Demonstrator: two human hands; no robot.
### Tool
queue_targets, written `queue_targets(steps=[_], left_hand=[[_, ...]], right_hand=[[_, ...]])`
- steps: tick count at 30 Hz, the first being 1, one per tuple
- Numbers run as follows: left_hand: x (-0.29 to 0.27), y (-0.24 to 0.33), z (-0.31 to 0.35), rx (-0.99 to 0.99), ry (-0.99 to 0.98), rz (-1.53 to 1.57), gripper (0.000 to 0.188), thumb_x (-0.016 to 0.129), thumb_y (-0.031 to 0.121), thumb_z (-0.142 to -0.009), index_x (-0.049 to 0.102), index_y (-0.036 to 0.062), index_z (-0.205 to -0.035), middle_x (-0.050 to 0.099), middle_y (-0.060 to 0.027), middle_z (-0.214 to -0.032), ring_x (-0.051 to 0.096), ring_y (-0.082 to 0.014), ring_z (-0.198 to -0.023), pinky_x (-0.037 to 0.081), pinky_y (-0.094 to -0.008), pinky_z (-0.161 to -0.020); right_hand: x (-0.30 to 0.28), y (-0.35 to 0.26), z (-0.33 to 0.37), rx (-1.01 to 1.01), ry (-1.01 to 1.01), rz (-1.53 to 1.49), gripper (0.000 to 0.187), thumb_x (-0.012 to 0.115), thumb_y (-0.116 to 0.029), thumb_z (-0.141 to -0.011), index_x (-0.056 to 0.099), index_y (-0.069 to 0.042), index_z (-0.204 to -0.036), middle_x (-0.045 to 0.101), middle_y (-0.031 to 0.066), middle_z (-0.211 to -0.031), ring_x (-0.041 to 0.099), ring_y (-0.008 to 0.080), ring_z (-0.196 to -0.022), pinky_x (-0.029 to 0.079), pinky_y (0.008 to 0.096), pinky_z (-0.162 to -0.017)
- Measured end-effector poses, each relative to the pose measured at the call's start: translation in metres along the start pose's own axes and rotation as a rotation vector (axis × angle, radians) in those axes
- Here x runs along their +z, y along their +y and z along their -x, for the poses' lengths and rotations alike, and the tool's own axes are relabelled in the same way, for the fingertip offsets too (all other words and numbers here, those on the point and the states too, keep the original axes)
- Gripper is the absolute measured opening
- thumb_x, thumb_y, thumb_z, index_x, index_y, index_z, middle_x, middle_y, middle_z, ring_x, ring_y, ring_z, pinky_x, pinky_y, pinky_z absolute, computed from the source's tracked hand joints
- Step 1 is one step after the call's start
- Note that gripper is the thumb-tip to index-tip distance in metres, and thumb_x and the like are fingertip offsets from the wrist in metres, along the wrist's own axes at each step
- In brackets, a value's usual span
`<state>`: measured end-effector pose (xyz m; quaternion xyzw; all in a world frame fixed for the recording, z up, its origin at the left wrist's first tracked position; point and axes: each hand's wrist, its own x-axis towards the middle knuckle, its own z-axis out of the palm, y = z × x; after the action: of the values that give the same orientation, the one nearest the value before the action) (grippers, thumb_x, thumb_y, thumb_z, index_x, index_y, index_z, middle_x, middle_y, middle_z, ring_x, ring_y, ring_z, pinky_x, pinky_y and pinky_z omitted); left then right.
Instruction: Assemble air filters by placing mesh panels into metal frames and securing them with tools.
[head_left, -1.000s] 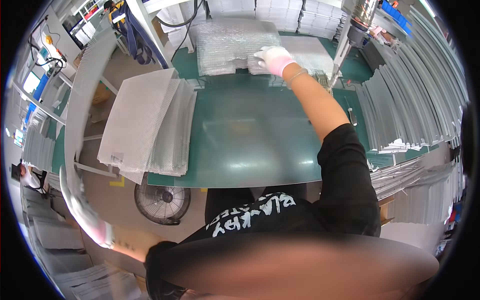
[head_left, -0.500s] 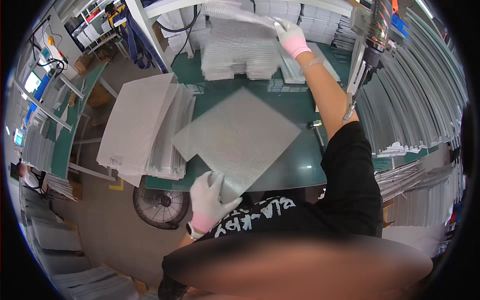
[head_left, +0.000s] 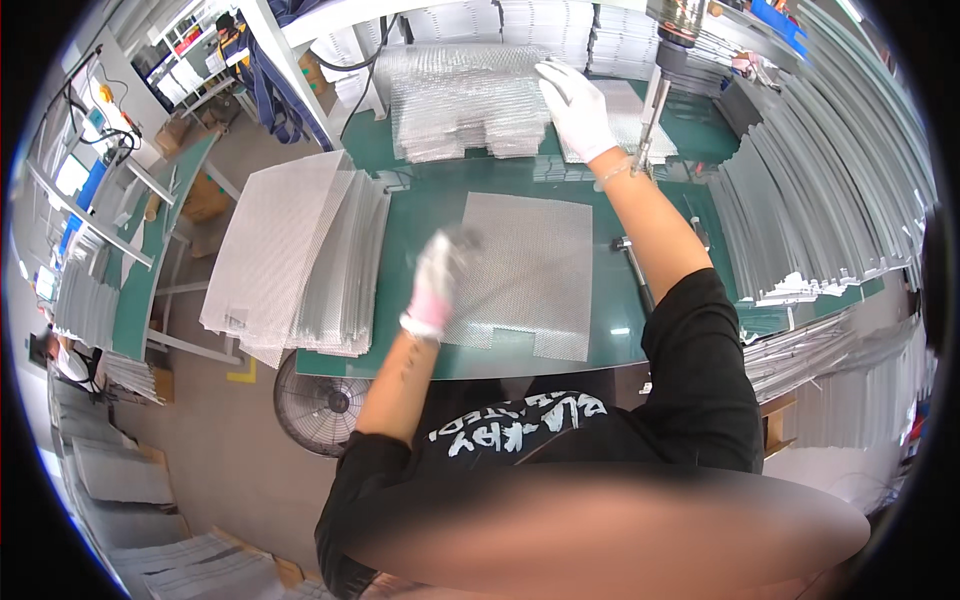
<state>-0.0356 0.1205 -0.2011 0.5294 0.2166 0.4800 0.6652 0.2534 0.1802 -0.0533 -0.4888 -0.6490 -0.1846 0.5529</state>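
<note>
A grey mesh sheet (head_left: 540, 270) with a notch in its near edge lies on the green table (head_left: 490, 362). Over its left side is my gloved left hand (head_left: 442, 275), smeared by motion, so its fingers do not show clearly. My right hand (head_left: 578, 105), in a white glove, reaches to the back of the table with fingers stretched out. It sits at the right edge of a stack of clear-looking mesh sheets (head_left: 460, 100); whether it touches them is hard to tell.
A tall pile of mesh sheets (head_left: 270, 250) stands at the table's left. A power screwdriver (head_left: 675, 55) hangs near my right forearm. A hammer (head_left: 634, 268) lies to the right. Curved rows of grey panels (head_left: 820, 190) line the right side. A floor fan (head_left: 325, 405) stands below.
The mesh sheet has turned from a diamond to nearly square with the table. My left hand moved up over it. My right hand no longer holds the lifted sheet at the back.
</note>
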Motion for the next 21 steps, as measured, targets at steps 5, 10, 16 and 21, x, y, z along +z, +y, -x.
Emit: queue_targets(steps=[5, 10, 16, 21], left_hand=[[-0.032, 0.068, -0.081, -0.156, 0.033, 0.875, 0.09, 0.042, 0.068, -0.092, 0.031, -0.0061, -0.143, 0.039, -0.0257, -0.144, 0.043, -0.0403, -0.13, 0.035, -0.055, -0.108], [-0.061, 0.081, -0.075, 0.04, 0.028, -0.042, 0.047, 0.054, 0.02, -0.099, 0.042, -0.0024, -0.138, 0.056, -0.0184, -0.129, 0.058, -0.0289, -0.116, 0.051, -0.0437, -0.096], [-0.043, 0.089, -0.021, 0.063, -0.064, -0.038, 0.044, 0.049, -0.005, -0.095, 0.044, -0.0024, -0.139, 0.062, -0.0102, -0.122, 0.061, -0.0176, -0.109, 0.051, -0.0307, -0.093], [-0.029, 0.074, 0.041, -0.04, 0.023, -0.143, 0.046, 0.059, -0.007, -0.09, 0.049, -0.0023, -0.134, 0.064, -0.0069, -0.116, 0.062, -0.0138, -0.103, 0.05, -0.0276, -0.091]], right_hand=[[-0.025, -0.02, 0.045, -0.184, -0.111, 0.071, 0.025, 0.062, -0.018, -0.091, 0.068, -0.006, -0.112, 0.066, 0.0151, -0.117, 0.058, 0.0313, -0.118, 0.046, 0.0394, -0.102], [-0.069, -0.055, 0.083, -0.216, -0.582, 0.016, 0.052, 0.07, -0.016, -0.083, 0.056, -0.007, -0.133, 0.055, 0.0165, -0.136, 0.047, 0.034, -0.132, 0.039, 0.0407, -0.109], [-0.076, -0.044, 0.126, 0.598, -0.296, -0.349, 0.083, 0.069, -0.013, -0.087, 0.021, -0.01, -0.155, 0.053, 0.0173, -0.134, 0.054, 0.0227, -0.118, 0.046, 0.0352, -0.098], [-0.095, -0.109, 0.17, 0.662, -0.236, -0.311, 0.08, 0.07, -0.004, -0.083, 0.029, -0.006, -0.152, 0.062, 0.0102, -0.113, 0.059, 0.01, -0.079, 0.051, 0.0229, -0.07]])
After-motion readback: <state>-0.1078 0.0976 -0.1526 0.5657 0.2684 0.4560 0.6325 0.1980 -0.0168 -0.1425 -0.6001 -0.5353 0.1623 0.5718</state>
